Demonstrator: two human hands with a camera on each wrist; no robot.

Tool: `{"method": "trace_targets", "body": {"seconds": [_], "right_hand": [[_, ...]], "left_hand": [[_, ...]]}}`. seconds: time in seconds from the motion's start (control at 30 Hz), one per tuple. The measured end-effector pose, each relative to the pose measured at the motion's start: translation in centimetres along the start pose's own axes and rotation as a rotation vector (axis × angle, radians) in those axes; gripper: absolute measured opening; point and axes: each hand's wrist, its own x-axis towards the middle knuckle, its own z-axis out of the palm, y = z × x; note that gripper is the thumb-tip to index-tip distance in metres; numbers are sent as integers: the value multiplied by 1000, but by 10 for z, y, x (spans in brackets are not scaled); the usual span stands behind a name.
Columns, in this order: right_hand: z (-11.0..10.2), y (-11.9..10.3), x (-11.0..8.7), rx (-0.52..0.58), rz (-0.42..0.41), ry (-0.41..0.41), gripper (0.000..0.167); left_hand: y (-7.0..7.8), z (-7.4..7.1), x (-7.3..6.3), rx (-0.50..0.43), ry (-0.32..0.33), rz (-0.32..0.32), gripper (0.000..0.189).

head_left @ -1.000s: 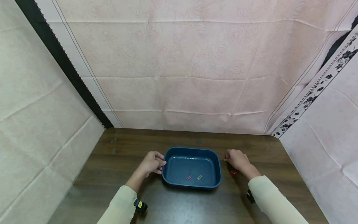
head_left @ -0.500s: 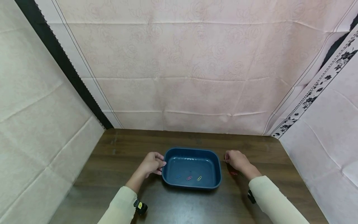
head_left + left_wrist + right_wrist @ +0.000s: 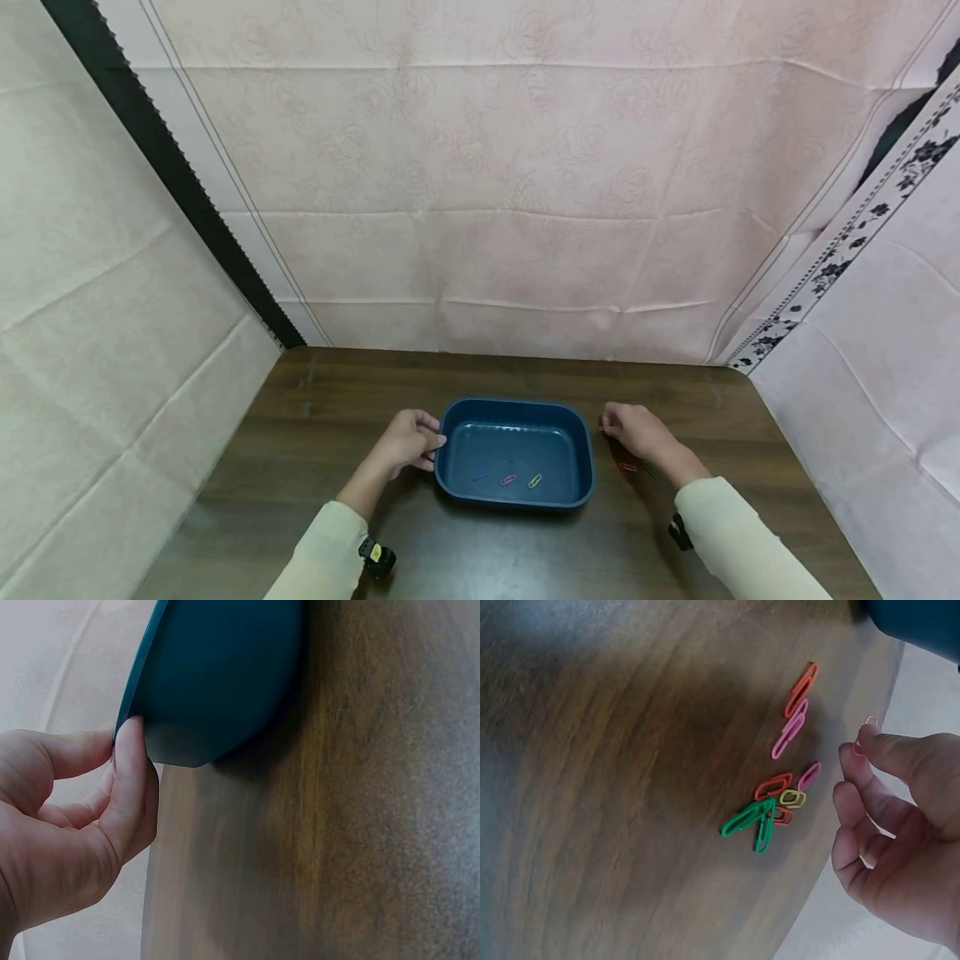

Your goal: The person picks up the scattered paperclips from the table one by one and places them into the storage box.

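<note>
A blue rectangular tray (image 3: 513,497) sits on the wooden table, with a blue, a pink (image 3: 507,480) and a yellow paper clip (image 3: 535,481) on its floor. My left hand (image 3: 408,439) pinches the tray's left rim between thumb and fingers, as the left wrist view shows close up. To the right of the tray, my right hand (image 3: 900,817) pinches a pink paper clip (image 3: 871,721) between thumb and forefinger. Beneath that hand lie several loose paper clips: orange (image 3: 801,690), pink (image 3: 789,729), red (image 3: 772,786), yellow (image 3: 793,799) and green (image 3: 763,829).
The brown wooden table (image 3: 300,500) ends at a back edge against a pale patterned cloth (image 3: 487,167). More cloth hangs at the left (image 3: 112,333) and right (image 3: 885,350) sides. Wrist cameras are strapped over both sleeves.
Both hands keep almost the same place and hold. The right forearm has shifted very slightly right and down, and the head view has tilted a little.
</note>
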Motion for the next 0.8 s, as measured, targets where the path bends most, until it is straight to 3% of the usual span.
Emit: {"method": "trace_targets", "body": {"seconds": [0.33, 0.8], "right_hand": [[-14, -2, -6, 62, -71, 56, 13], [-39, -20, -11, 58, -200, 141, 10]], "left_hand": [[1, 1, -2, -2, -3, 9, 20], [2, 1, -1, -2, -4, 9, 20]]}}
